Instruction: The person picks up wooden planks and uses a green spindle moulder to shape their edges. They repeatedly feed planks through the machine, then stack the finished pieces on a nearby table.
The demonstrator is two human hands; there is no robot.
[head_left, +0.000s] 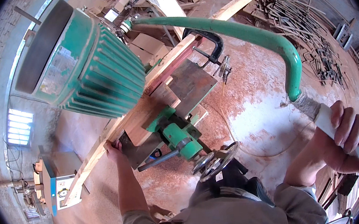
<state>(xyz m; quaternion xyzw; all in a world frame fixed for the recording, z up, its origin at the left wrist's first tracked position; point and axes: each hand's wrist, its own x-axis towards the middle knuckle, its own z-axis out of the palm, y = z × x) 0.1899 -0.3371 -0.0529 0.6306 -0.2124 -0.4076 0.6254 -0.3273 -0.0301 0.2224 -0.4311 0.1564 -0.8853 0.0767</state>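
White wrap (323, 122) covers the end of the long green handle (241, 28), and our right hand (346, 141) has its fingers curled shut around it. We think slow, even moves suit this handle best, with no jerks. Our right arm is bent and reaches out to the side, with the thumb low on the grip.

Farther in, our left arm stretches almost straight. Our left hand (114, 150) touches the near edge of the long wood plank (173, 59), but some fingers are hidden, so we cannot tell how tightly they hold. That plank lies slantwise below the big green machine (99, 72). We should keep those fingers well away from its underside, which we cannot see. Farther along, a black clamp (217, 43) sits by the plank.
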